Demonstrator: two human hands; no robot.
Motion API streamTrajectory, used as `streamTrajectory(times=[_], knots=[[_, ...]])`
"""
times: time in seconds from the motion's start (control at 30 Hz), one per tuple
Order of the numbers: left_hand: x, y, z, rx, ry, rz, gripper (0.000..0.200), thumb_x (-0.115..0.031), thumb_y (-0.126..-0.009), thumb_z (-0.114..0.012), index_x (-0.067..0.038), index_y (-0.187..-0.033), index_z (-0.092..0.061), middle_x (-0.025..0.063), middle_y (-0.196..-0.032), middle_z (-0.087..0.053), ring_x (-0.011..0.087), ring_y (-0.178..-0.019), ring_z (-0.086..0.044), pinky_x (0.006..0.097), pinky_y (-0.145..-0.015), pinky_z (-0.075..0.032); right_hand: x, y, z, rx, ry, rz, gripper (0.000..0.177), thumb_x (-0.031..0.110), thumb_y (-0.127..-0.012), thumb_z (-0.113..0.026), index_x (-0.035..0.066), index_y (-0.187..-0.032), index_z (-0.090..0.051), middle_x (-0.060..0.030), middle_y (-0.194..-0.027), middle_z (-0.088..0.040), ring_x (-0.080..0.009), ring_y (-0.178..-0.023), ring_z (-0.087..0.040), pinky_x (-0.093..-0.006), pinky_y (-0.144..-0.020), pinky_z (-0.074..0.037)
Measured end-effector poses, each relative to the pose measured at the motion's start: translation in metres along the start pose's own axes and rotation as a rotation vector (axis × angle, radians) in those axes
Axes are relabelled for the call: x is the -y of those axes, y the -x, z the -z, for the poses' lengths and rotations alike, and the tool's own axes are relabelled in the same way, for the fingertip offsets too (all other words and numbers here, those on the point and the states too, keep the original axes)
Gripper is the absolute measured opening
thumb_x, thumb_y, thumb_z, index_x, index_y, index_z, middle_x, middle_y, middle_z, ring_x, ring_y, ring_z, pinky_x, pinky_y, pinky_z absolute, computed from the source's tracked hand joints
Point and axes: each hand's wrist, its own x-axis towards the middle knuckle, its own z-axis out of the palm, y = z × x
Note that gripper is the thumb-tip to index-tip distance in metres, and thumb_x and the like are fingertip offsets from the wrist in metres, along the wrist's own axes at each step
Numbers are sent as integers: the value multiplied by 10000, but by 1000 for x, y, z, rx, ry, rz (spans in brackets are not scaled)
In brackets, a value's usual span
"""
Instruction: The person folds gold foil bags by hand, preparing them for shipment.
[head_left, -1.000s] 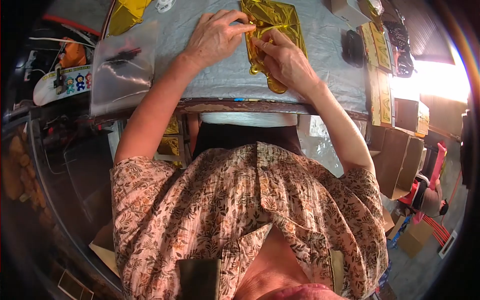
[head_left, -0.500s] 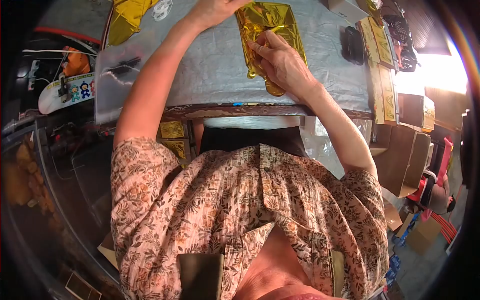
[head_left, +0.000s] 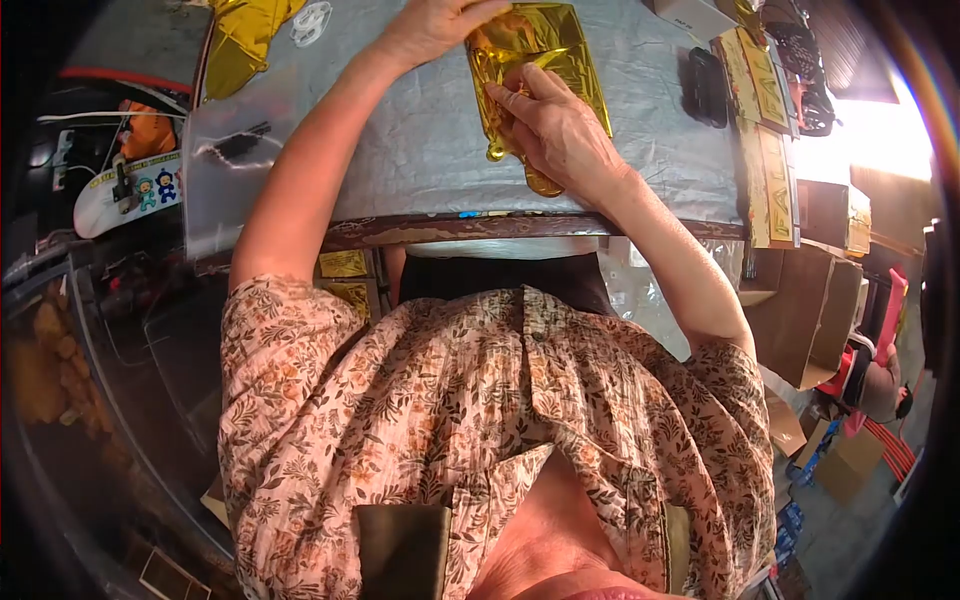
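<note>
Nearest the camera was the person's floral shirt, and beyond it the worn front edge of the table with its grey cover. Just past that edge began the gold foil piece, its narrow rounded tail pointing back toward the person. Its long axis ran almost straight away from the body, widening to a crumpled sheet at the far end.

The right hand was the nearer of the two. It came in from the right and lay across the foil's middle, covering much of the near half. Its fingers were close together and pressed down on the foil, thumb alongside; whether a fold was caught between thumb and forefinger could not be told.

The left hand reached farther, to the foil's far left corner. It touched the sheet there (the top of the frame cut part of it off), so its hold could not be told either.

Well off to the right lay a black object and a row of gold cards.
</note>
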Motion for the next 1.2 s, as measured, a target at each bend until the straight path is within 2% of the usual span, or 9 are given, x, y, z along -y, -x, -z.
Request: streamTrajectory(times=[0.07,0.1,0.17,0.23,0.3,0.37,0.7,1.2], knots=[[-26,7,13,-136,-89,446,292,-165,-956,-714,-13,-1206,-701,156,-1199,-711,333,-1128,-679,404,-988,-527,-1,1,2,-2,-28,-20,441,-35,-887,-648,34,-1322,-675,-126,-1180,-592,-328,-1044,-641,-410,-910,-536],[-28,18,18,-130,-86,442,292,-165,-956,-714,-13,-1206,-701,156,-1199,-711,333,-1128,-679,404,-988,-527,-1,1,2,-1,-61,-36,436,-37,-889,-641,33,-1318,-677,-129,-1180,-592,-328,-1045,-641,-412,-908,-535],[-32,43,23,-22,-493,258,144,-141,-916,-760,-61,-1035,-766,35,-1165,-720,235,-1061,-691,349,-902,-562,-1,2,3,-15,-78,-50,434,-41,-891,-632,34,-1316,-678,-129,-1180,-592,-325,-1048,-642,-413,-907,-533],[-42,55,13,-42,-458,305,140,-147,-902,-775,-57,-1009,-763,36,-1161,-721,244,-1063,-690,359,-907,-560,0,3,1,-17,-103,-59,432,-45,-893,-623,35,-1314,-679,-129,-1180,-592,-322,-1051,-643,-414,-906,-531],[-47,58,7,-69,-423,353,141,-152,-887,-790,-53,-982,-759,36,-1157,-721,252,-1065,-690,368,-913,-559,-2,2,0,-33,-87,-27,387,19,-884,-669,21,-1270,-690,-133,-1127,-587,-335,-1045,-644,-423,-897,-552],[-44,55,2,-89,-454,298,162,-157,-875,-799,-58,-998,-761,42,-1162,-721,265,-1075,-689,380,-933,-555,-2,2,0,-27,-80,-25,397,16,-880,-675,24,-1276,-688,-134,-1136,-586,-337,-1055,-641,-423,-900,-551],[-45,48,-4,-91,-442,272,235,-199,-865,-815,-74,-1049,-742,52,-1147,-737,271,-1066,-698,392,-945,-549,-4,3,-1,-11,-59,-21,439,23,-876,-699,42,-1314,-673,-122,-1168,-569,-330,-1101,-627,-426,-918,-547],[-36,49,-11,-95,-550,286,247,-293,-859,-825,-95,-961,-719,16,-1030,-725,250,-964,-683,412,-876,-527,0,1,2,10,-16,0,411,58,-902,-700,92,-1311,-690,-77,-1175,-570,-297,-1089,-621,-409,-911,-551]])
